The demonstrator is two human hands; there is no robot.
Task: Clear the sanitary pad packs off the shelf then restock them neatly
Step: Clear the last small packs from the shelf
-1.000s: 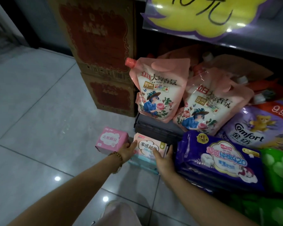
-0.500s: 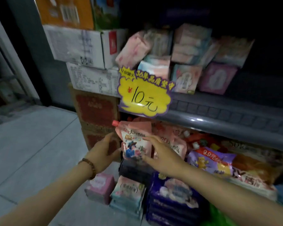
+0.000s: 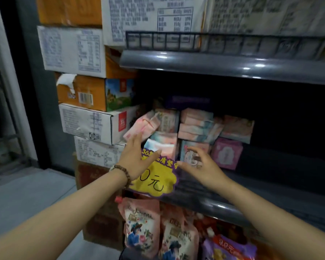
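Clearing is not complete: a cluster of sanitary pad packs [image 3: 195, 128] sits on the shelf [image 3: 233, 209], at its left end and behind the yellow price tag [image 3: 154, 182]. No restocking is evident, so removal of every pack here and the neat refill both appear to be outstanding. How many packs are already off cannot be judged from this view. The left hand [image 3: 137, 158] is spread flat with its fingertips at the leaning pink pack [image 3: 141, 128] – contact cannot be confirmed. The right hand [image 3: 201, 166] is loosely spread and holds nothing, near the front row. The leaning pink pack has its long axis on a diagonal, upper right to lower left. The stacked packs [image 3: 195, 119] lie flat with their long axes along the shelf. The magenta pack [image 3: 226, 153] stands upright, printed face to the aisle.
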